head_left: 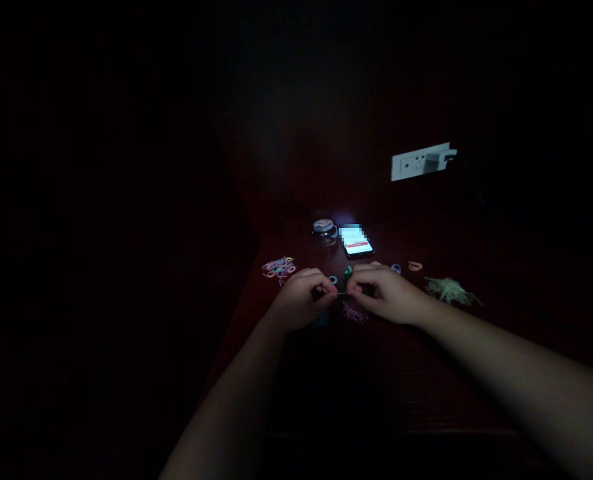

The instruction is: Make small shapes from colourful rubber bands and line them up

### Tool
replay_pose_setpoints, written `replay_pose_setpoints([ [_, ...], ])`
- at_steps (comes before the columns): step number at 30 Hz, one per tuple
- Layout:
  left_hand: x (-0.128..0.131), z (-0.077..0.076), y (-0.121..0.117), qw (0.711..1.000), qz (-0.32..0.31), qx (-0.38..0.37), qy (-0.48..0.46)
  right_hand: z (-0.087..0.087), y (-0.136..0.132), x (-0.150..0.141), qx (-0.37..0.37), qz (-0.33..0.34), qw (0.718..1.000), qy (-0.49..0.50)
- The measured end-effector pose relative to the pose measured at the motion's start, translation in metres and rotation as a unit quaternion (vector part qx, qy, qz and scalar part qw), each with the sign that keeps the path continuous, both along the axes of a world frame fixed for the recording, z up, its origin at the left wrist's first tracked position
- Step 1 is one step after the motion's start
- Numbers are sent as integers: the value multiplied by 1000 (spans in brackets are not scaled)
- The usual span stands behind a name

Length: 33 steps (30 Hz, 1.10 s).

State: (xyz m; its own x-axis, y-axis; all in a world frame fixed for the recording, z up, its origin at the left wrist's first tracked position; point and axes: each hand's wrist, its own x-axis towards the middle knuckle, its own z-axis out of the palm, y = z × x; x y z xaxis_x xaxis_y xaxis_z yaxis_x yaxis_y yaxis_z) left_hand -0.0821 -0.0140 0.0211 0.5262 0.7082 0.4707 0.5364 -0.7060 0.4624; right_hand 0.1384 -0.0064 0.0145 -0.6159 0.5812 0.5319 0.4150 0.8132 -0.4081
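Observation:
Between the fingertips of both hands runs a thin pale band (342, 293), short and nearly level. My left hand (306, 293) pinches its left end, and my right hand (383, 293) pinches the other. A small heap of purple-pink bands (355, 311) lies just below the fingertips. Behind them are a blue ring-shaped band (333, 280) and a bit of green (348, 270), partly covered by my right hand. A mixed pile of coloured bands (279, 267) sits left of my left hand. Pale yellow-green bands (450, 290) lie right of my right wrist.
A dark red table (401, 373) carries everything. At the back stand a small lidded clear jar (325, 232) and a lit phone (357, 241). An orange band (415, 266) and a bluish band (395, 269) lie farther right. A wall socket (421, 162) holds a plug. Surroundings are very dark.

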Motion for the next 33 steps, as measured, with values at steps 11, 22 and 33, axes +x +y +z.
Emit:
replay_pose_setpoints([
  [11,-21,-20,20,985,167,17,30,-1,5,4,18,-21,999,-20],
  [22,-54,-33,36,894,410,-135,121,-4,11,9,-13,-36,999,-37],
  [33,-56,-32,36,888,411,-155,139,-7,13,11,-28,-27,996,-83],
])
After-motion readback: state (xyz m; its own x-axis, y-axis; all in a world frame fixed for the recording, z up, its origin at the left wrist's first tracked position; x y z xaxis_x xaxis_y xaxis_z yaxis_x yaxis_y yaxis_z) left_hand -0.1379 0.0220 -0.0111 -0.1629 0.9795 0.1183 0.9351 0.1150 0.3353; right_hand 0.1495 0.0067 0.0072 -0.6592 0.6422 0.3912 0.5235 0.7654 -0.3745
